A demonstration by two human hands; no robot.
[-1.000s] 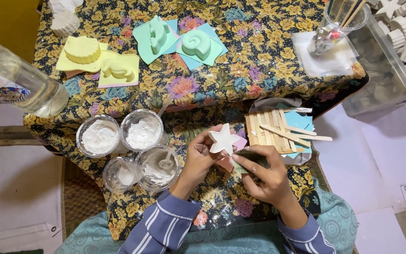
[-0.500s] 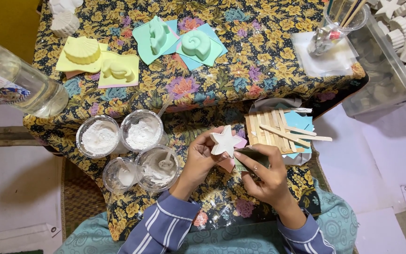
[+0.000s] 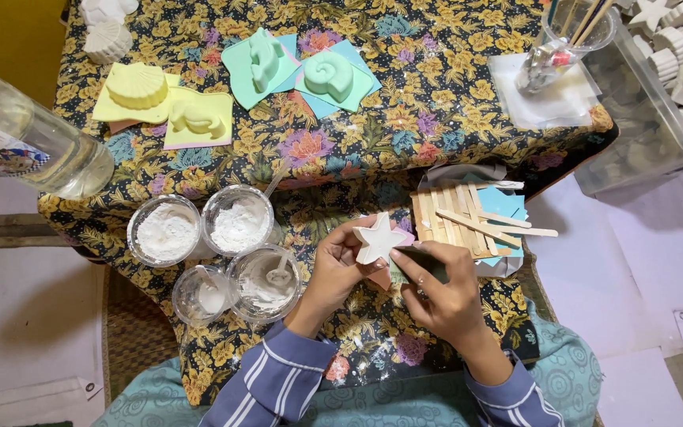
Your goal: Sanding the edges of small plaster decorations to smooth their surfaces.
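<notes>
Hands on a plaster star

Both hands met over the floral tablecloth [image 3: 436, 119]. Four clear plastic cups of white powder [image 3: 213, 255] stood just left, a bundle of flat wooden sticks [image 3: 468, 221] just right. Left hand [image 3: 340, 269] curled closed around the white star-shaped plaster cast [image 3: 379, 239]; right hand [image 3: 443, 286] pinched a small dark tool [image 3: 420, 259] against its edge

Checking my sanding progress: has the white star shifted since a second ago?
No. The white star sits in the same spot beside the wooden sticks, held in the left hand.
</notes>
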